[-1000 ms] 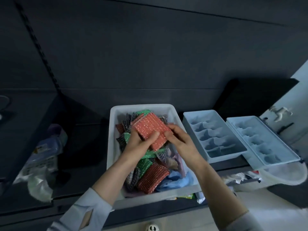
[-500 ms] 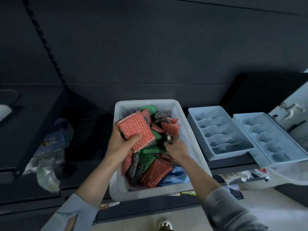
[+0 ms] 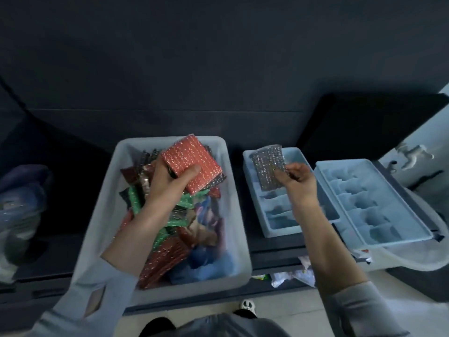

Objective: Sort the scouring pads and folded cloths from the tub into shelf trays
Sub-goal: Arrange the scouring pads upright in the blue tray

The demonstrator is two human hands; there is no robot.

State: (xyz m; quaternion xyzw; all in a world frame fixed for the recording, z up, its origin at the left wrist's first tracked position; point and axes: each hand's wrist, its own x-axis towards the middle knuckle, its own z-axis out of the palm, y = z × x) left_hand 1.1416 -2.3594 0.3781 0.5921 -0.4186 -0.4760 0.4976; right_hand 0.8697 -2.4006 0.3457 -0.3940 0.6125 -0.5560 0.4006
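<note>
A dark, matte shelf surface point(image 3: 272, 254) runs across the middle of the frame, with a flat dark wall filling the upper half. On it, left of centre, sits the biggest thing: a white, smooth-walled rectangular plastic tub point(image 3: 233, 205) with rounded corners. It is heaped with flat rectangular scouring pads in glittery woven mesh, red, green and silver-grey, and a soft blue folded cloth point(image 3: 209, 263) lies crumpled in its lower right corner.

To the right of the tub are two pale blue moulded plastic trays with scalloped compartments. The nearer tray point(image 3: 274, 229) lies just beside the tub; the farther tray point(image 3: 398, 237) sits at the right of the frame, its near end overhanging the shelf edge. In the far left, blurred crinkled plastic bags point(image 3: 21, 200) rest on the shelf.

The left hand point(image 3: 167, 188) reaches up over the tub and grips a red scouring pad point(image 3: 192, 164), thumb across its sparkly ribbed face and fingers curled underneath. The right hand point(image 3: 298, 181) hovers above the nearer tray, pinching a smaller silver-grey scouring pad point(image 3: 268, 166) by its right edge between thumb and fingertips; the pad is held over the tray's upper compartments. Pale grey sleeves cover both forearms at the bottom of the frame.
</note>
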